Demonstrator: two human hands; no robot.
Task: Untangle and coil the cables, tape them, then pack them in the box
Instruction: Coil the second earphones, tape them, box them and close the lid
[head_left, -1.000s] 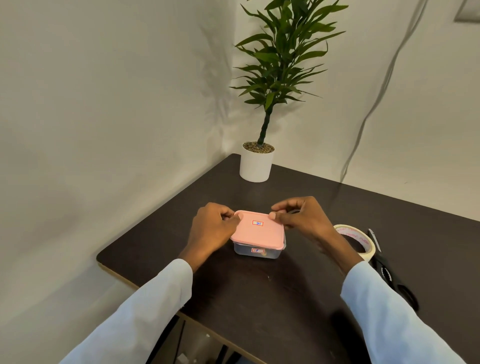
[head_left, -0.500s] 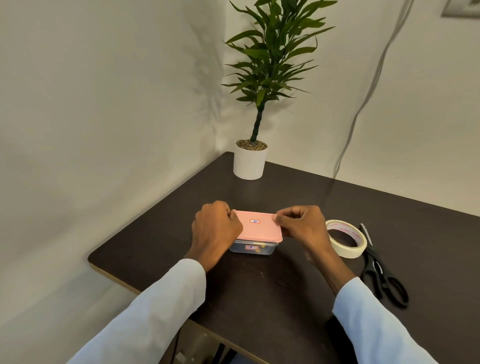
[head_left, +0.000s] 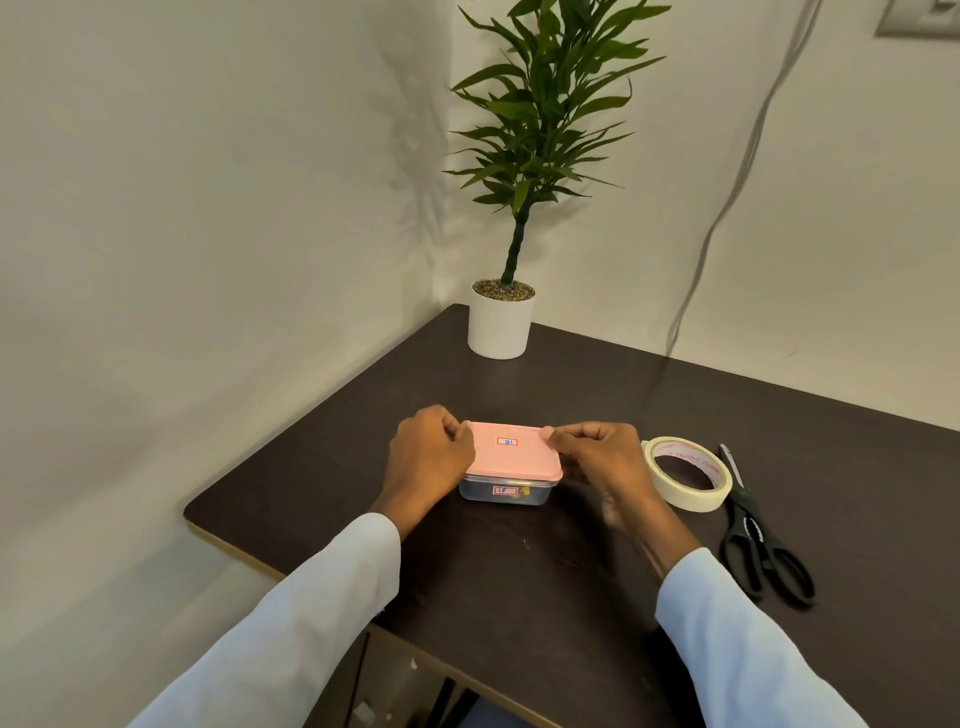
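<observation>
Near the front middle of the dark table, the small clear box under its pink lid looks light and rigid, its smooth plastic best taken at the lid's side edges. There the left hand and right hand curl their fingers over it. Against half a second earlier both hands grip the same edges, while the tape roll, scissors and plant pot lie unmoved.

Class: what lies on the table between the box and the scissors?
In the head view, the right hand and the tape roll lie between the box and scissors.
</observation>
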